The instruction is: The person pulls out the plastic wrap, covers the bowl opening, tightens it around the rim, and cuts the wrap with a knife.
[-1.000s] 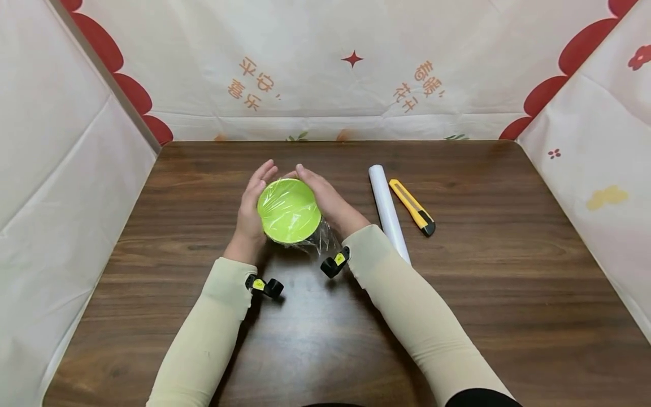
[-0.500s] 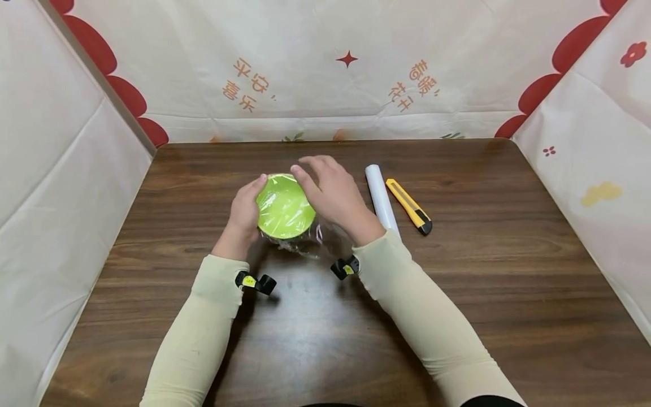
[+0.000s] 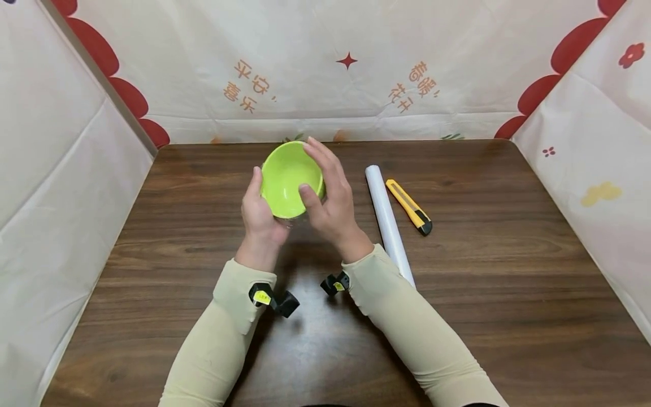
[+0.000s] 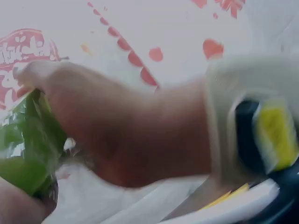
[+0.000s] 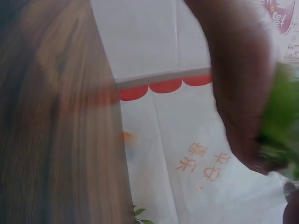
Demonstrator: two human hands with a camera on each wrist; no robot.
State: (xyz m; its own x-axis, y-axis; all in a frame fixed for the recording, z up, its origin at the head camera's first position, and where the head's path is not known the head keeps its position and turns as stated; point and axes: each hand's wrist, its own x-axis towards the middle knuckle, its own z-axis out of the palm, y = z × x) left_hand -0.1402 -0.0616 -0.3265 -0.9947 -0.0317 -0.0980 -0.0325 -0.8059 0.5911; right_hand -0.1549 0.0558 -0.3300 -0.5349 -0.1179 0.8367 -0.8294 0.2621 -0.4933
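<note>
A lime-green bowl [image 3: 291, 180] is held up off the table and tilted, its inside facing the head camera. Clear cling film [image 4: 18, 126] covers it, creased and shiny in the left wrist view. My left hand [image 3: 260, 217] grips the bowl from the left and below, thumb along the rim, other fingers hidden beneath. On the right side, my right hand [image 3: 333, 203] rests against the bowl with fairly straight fingers reaching the far rim; its thumb lies over the near right edge. Both wrist views are blurred, with the green bowl [image 5: 282, 112] partly cut off in the right one.
To the right of the hands lies a white roll [image 3: 385, 217], partly behind the right sleeve. Beside it is a yellow utility knife [image 3: 408, 204] with a black end. Printed white cloth walls [image 3: 305, 34] surround the brown wooden table [image 3: 508, 254].
The bowl has risen and moved toward the far edge, tipping toward the head camera. My left hand has slid lower under it. My right hand lifted, then came back against its right side.
</note>
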